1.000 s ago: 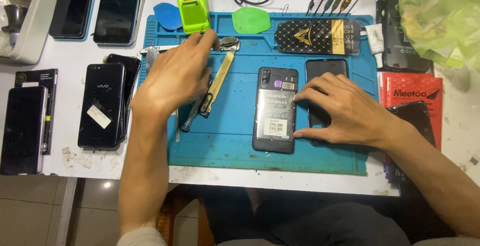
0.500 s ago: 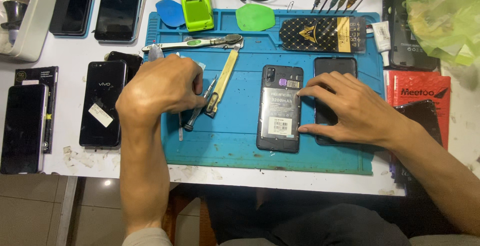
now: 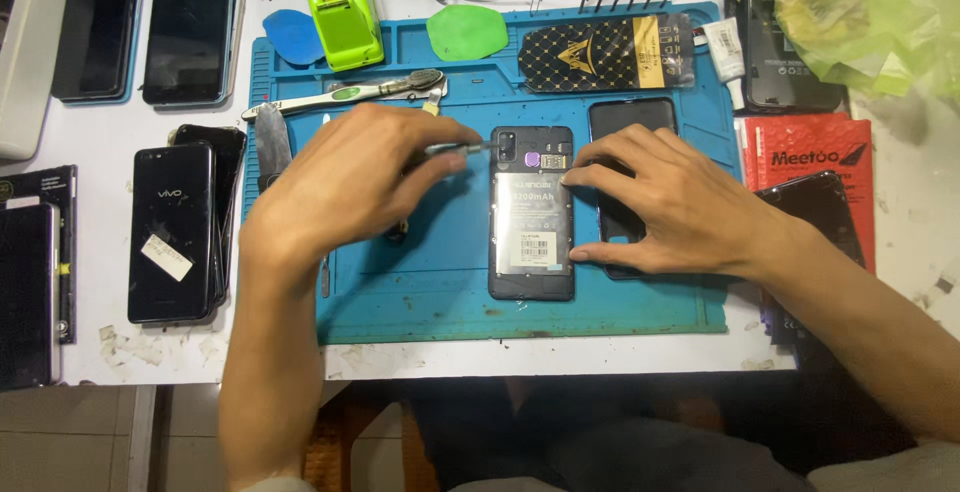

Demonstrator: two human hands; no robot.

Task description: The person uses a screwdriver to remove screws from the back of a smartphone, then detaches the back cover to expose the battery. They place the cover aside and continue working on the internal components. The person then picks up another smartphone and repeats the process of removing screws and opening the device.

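Left hand [image 3: 345,177] shifted from tools to opened phone [image 3: 531,214], screwdriver [image 3: 455,149] gripped; phone steadied by spread right hand [image 3: 665,202] on blue mat [image 3: 430,292].

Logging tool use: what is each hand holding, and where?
Left hand grips a slim metal tool by its handle. Right hand holds nothing, steadying the opened phone.

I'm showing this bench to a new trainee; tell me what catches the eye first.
The opened phone lies back-up in the middle of the blue mat. The left hand holds a thin tool with its tip at the phone's upper left corner, and the right hand steadies its right edge. Other phones lie on the white table to the left.
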